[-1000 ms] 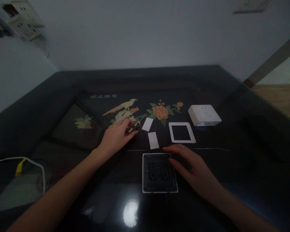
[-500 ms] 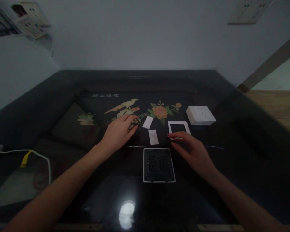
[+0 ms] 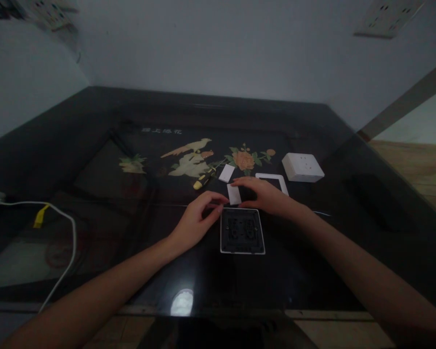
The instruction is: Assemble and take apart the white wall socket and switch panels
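My left hand [image 3: 199, 218] is open beside the upper left corner of a switch module [image 3: 242, 231], which has a black back with a white rim. Its thumb and index fingertips are slightly apart, near the lower left corner of a small white rocker plate [image 3: 234, 195]. Over the right side of that plate, my right hand [image 3: 263, 195] is open, index finger at the top edge and thumb below. A second white rocker plate [image 3: 226, 173] lies just beyond. Farther left rests a screwdriver [image 3: 202, 182] with a yellow and black handle. My right hand partly covers a white square frame [image 3: 282, 183].
A white socket box [image 3: 302, 167] stands to the right on the dark glossy table [image 3: 131, 281]. At the left runs a white cable [image 3: 73, 237] with a yellow tag [image 3: 39, 216]. Wall sockets are mounted at the back, above the table.
My left hand has left the screwdriver and come nearer, to the switch module. My right hand has moved left from the frame to the nearer rocker plate. The camera view has shifted.
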`<state>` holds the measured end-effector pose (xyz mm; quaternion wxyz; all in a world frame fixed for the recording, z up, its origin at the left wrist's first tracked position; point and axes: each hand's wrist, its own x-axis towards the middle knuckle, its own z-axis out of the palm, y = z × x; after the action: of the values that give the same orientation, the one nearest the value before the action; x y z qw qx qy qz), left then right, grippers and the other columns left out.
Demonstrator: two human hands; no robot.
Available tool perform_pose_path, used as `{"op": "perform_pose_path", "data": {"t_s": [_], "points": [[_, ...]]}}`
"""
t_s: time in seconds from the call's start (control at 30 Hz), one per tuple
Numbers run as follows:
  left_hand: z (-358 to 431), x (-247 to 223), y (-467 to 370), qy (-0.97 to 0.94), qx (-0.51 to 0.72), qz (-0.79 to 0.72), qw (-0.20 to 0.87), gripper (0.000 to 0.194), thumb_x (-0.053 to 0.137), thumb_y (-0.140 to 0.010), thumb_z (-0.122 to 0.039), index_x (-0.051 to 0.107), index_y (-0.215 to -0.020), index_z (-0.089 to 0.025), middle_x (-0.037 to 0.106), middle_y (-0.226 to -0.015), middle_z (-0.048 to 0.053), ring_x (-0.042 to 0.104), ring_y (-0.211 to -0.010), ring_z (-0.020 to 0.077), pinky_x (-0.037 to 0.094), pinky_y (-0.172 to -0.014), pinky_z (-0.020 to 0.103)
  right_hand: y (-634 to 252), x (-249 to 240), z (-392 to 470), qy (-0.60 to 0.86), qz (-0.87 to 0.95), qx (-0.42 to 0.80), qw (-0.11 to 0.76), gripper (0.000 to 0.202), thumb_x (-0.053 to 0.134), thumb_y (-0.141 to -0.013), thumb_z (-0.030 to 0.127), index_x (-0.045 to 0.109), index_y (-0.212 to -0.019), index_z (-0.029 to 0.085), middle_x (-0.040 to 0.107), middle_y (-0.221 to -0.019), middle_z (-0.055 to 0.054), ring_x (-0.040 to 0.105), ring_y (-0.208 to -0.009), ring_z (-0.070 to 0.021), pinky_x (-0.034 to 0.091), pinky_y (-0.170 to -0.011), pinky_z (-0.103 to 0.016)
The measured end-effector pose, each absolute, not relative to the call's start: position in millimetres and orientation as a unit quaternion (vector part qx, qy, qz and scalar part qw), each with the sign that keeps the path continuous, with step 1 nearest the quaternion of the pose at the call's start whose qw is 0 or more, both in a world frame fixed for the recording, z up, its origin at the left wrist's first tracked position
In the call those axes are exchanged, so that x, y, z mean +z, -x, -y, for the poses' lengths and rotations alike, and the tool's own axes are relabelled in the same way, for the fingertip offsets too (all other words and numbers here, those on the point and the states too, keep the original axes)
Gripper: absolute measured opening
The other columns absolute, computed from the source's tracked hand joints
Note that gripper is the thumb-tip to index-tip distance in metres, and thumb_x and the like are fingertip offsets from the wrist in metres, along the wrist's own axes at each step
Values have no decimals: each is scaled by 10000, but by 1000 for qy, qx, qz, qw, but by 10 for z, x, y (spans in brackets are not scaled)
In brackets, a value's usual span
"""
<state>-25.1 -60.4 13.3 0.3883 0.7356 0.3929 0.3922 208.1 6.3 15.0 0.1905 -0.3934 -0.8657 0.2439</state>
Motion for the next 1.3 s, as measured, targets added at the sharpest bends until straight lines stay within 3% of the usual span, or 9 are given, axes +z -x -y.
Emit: {"op": "perform_pose_path", "data": {"t_s": [0.27,0.33,0.47,0.53,0.73,0.93,1.07,1.3], "points": [[686,120,270,-776,334,-349,405,266,547,-943,-302,569,-1192,-212,613,-1190,96,585,-1152,245,470,-1036,476,-2048,58,-29,392,869,232,194,542,773,-758,194,614,-1272,259,638,-1340,-85,555,-1284,-260,432,-1091,-505],[718,113,271,-786,306,-342,413,438,627,-899,-369,512,-1296,-224,551,-1315,122,526,-1258,280,417,-1101,521,-2042,78,-21,392,866,232,207,509,772,-758,190,628,-1242,251,659,-1300,-84,582,-1245,-254,452,-1069,-495],[778,107,268,-806,226,-353,418,1037,856,-634,-520,323,-1480,-245,359,-1501,167,379,-1393,374,323,-1164,606,-2087,170,21,404,851,234,242,474,779,-755,197,642,-1207,233,676,-1256,-88,609,-1201,-255,471,-1050,-488],[806,108,267,-814,204,-355,413,1173,891,-567,-530,255,-1516,-263,318,-1528,169,356,-1406,394,321,-1160,624,-2144,228,89,421,834,232,269,471,769,-772,209,631,-1222,222,662,-1272,-100,596,-1216,-261,457,-1068,-502],[860,74,264,-812,223,-369,393,1031,837,-690,-331,219,-1514,-293,361,-1506,148,391,-1390,344,354,-1146,612,-2298,359,524,464,777,255,340,468,714,-851,273,577,-1298,264,601,-1340,-93,569,-1247,-252,540,-1000,-472],[858,89,259,-810,244,-371,384,958,817,-714,-333,252,-1488,-315,408,-1478,126,430,-1365,329,390,-1139,581,-2340,420,858,483,690,350,411,415,717,-859,266,621,-1254,346,564,-1419,-38,539,-1304,-253,530,-1030,-455],[839,116,285,-816,256,-372,362,933,801,-730,-321,251,-1484,-331,406,-1463,118,426,-1357,330,408,-1130,555,-2357,446,873,444,614,464,458,358,633,-920,382,606,-1277,367,615,-1375,-33,590,-1264,-247,556,-1000,-421],[850,110,328,-819,279,-353,356,934,779,-749,-326,222,-1499,-325,332,-1474,126,392,-1373,327,432,-1119,505,-2328,394,879,401,579,570,423,466,663,-874,498,564,-1316,388,650,-1347,-35,636,-1218,-237,550,-1001,-382]]}}
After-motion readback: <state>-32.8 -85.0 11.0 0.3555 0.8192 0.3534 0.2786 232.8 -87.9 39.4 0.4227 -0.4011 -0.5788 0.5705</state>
